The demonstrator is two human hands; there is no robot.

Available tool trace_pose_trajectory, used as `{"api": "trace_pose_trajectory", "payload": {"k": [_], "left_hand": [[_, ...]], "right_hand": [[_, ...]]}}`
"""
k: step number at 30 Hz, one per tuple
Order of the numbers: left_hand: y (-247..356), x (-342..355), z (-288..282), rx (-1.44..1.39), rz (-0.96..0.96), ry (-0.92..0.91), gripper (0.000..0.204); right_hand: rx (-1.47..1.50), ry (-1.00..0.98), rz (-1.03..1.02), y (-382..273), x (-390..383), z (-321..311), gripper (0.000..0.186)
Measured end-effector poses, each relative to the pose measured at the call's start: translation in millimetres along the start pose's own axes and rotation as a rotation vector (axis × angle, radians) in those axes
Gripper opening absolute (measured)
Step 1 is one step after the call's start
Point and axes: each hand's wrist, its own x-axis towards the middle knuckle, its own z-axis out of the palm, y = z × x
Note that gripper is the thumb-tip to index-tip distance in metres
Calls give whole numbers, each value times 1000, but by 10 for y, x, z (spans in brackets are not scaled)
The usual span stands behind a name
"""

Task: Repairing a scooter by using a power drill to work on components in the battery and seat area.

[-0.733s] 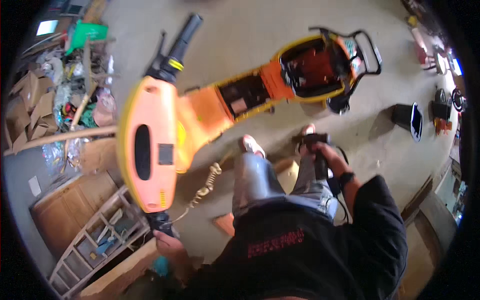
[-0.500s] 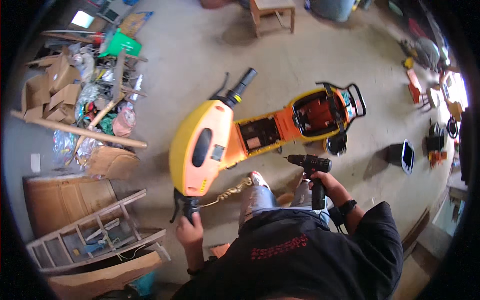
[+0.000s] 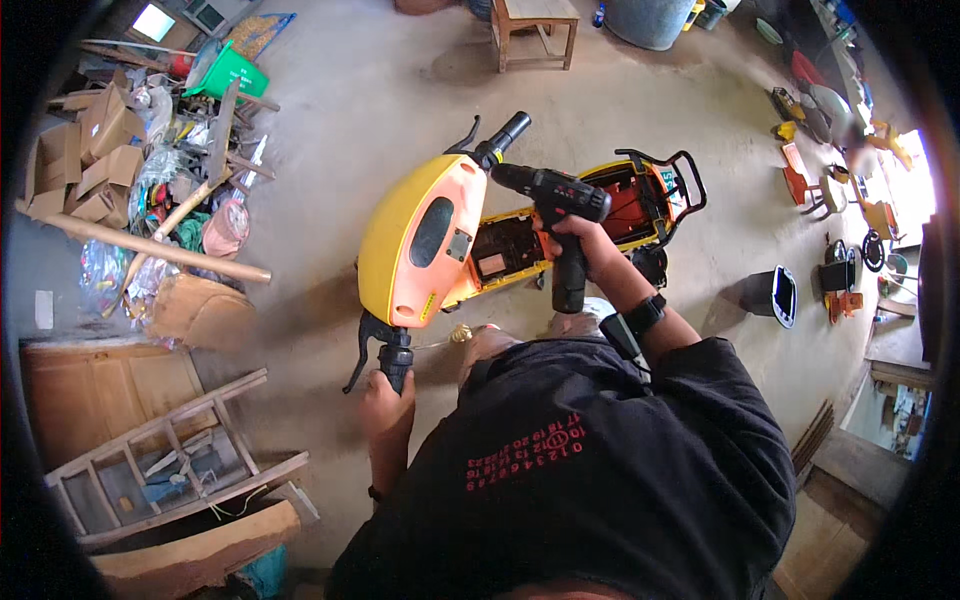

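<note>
A yellow and orange scooter (image 3: 385, 238) stands in front of me, its floor and seat compartments uncovered. Wrapped round its near black handlebar grip (image 3: 396, 366) is my left hand (image 3: 386, 408), just behind a brake lever (image 3: 362, 355). My right hand (image 3: 588, 248) holds a black cordless drill (image 3: 553, 192) by its handle. The drill points left toward the far handlebar grip (image 3: 515, 128) and hides part of the scooter's frame; whether its tip touches anything I cannot tell. A coiled cable (image 3: 460, 334) runs from below the near grip toward my legs.
Cardboard boxes (image 3: 108, 135), plastic bags and a wooden pole (image 3: 150, 240) are heaped at the left. A wooden ladder (image 3: 160, 450) lies at the lower left. A wooden stool (image 3: 535, 30) stands far off, and a black bin (image 3: 770, 296) sits at the right.
My right hand has raised the drill and carried it forward and left, over the scooter. The scooter's front has turned a little, and my left hand stays on its grip.
</note>
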Motion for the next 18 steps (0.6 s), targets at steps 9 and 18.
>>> {"api": "trace_pose_trajectory", "payload": {"k": [9,18], "left_hand": [[147,-23,-135,-4,-203,-132,53],[593,-92,-611,173,38,46,33]], "right_hand": [[-148,-154,-12,-73,474,-235,24],[-97,-310,-8,-30,780,-576,21]]}}
